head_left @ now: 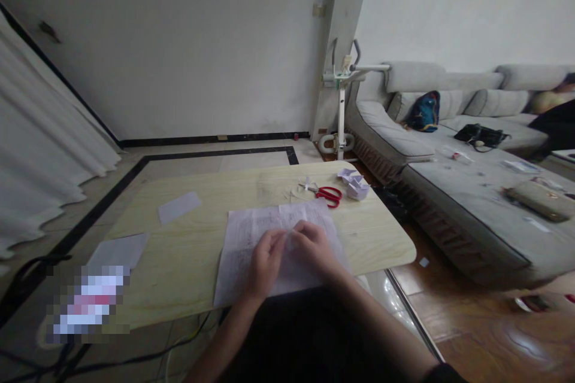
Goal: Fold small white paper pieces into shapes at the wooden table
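My left hand (268, 256) and my right hand (313, 246) meet above a large printed sheet of paper (238, 251) spread at the table's near edge. Both hands are closed in a pinch, fingertips close together. Between them is something small and pale, too blurred to name. Just beyond the sheet lie scissors with red handles (329, 194), and thin pale strips (291, 194) are scattered by their blades. Crumpled white paper (357, 185) rests to the right of the scissors.
The pale wooden table (179, 263) also bears a small white paper (178, 207) and another sheet (119, 251) on the left, near a pixelated patch. To the right stands a grey sofa (467, 209) with bags; a person sits at its far end. Cables (148, 359) hang below left.
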`<state>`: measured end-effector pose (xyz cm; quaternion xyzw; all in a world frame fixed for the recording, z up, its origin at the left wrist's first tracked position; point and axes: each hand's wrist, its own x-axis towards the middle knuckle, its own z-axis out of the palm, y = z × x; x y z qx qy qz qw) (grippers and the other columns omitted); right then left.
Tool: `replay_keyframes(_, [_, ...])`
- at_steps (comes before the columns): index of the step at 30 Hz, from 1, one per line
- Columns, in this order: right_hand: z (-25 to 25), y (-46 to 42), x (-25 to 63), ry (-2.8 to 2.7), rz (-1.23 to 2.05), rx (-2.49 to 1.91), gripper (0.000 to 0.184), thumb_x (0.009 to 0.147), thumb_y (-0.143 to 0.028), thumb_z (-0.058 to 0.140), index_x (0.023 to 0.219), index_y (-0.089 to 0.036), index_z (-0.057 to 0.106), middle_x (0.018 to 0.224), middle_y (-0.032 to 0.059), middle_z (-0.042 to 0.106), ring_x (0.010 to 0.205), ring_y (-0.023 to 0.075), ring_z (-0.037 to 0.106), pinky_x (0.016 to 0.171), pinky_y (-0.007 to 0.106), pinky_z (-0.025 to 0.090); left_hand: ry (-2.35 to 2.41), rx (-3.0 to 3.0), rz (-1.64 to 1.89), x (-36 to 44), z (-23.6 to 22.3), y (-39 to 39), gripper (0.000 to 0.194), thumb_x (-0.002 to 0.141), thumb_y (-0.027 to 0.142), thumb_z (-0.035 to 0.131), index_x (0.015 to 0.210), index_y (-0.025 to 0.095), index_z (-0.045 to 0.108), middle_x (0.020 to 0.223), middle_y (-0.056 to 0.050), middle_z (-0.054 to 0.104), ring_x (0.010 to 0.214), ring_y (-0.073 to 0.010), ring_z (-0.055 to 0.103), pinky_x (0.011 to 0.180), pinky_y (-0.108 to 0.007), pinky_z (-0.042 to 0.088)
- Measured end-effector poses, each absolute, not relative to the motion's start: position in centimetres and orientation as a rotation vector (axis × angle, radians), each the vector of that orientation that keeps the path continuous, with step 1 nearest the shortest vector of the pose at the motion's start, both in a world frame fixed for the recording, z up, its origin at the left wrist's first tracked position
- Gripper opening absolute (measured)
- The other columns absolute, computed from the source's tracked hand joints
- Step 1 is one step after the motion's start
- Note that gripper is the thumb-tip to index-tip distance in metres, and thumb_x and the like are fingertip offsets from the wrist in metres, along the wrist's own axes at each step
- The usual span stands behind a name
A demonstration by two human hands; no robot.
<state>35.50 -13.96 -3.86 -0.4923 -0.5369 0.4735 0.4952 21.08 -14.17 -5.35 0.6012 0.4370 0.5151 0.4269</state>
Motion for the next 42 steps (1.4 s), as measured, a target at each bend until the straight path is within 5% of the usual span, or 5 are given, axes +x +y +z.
replay_keyframes(12, [-3.6, -13.9, 35.4, -1.286, 1.136, -1.224, 0.013, 0.077, -0.03, 0.056, 0.065, -0.023, 0.055, 0.06, -0.0027, 0.056, 0.057, 0.015, 0.054, 0.052, 0.025, 0.043, 1.127, 1.495, 1.255, 20.8, -5.3, -14.3, 0.018, 0.089, 0.032, 0.059, 0.098, 0.019, 0.067, 0.096, -0.006, 0.073, 0.093, -0.0214, 0.067, 0.08, -0.03, 0.052])
replay_keyframes(19, [-4.5, -13.7, 35.6, -1.244, 1.172, -1.183, 0.018, 0.078, -0.035, 0.059, 0.065, -0.023, 0.053, 0.058, -0.0033, 0.054, 0.054, 0.0139, 0.05, 0.051, 0.024, 0.042, 1.143, 1.474, 1.152, 21.1, -4.6, -14.4, 0.028, 0.081, 0.035, 0.067, 0.102, 0.018, 0.064, 0.088, -0.004, 0.071, 0.068, -0.0165, 0.064, 0.061, -0.025, 0.05])
replay_keyframes(34, [-4.3, -13.7, 35.5, -1.292, 1.095, -1.23, 0.018, 0.08, -0.034, 0.058, 0.065, -0.023, 0.057, 0.062, -0.0019, 0.059, 0.059, 0.015, 0.055, 0.055, 0.024, 0.045, 1.155, 1.535, 1.164, 20.9, -5.2, -14.2, 0.027, 0.085, 0.03, 0.063, 0.109, 0.019, 0.064, 0.101, -0.006, 0.071, 0.073, -0.0176, 0.063, 0.063, -0.027, 0.048])
replay_keyframes(42, [-3.9, -13.8, 35.6, -1.358, 1.022, -1.267, 0.017, 0.08, -0.029, 0.056, 0.065, -0.022, 0.057, 0.061, -0.002, 0.058, 0.06, 0.0149, 0.054, 0.056, 0.023, 0.045, 1.17, 1.487, 1.157, 21.0, -5.1, -14.1, 0.024, 0.084, 0.034, 0.064, 0.101, 0.018, 0.066, 0.091, -0.006, 0.073, 0.075, -0.0197, 0.066, 0.063, -0.027, 0.05])
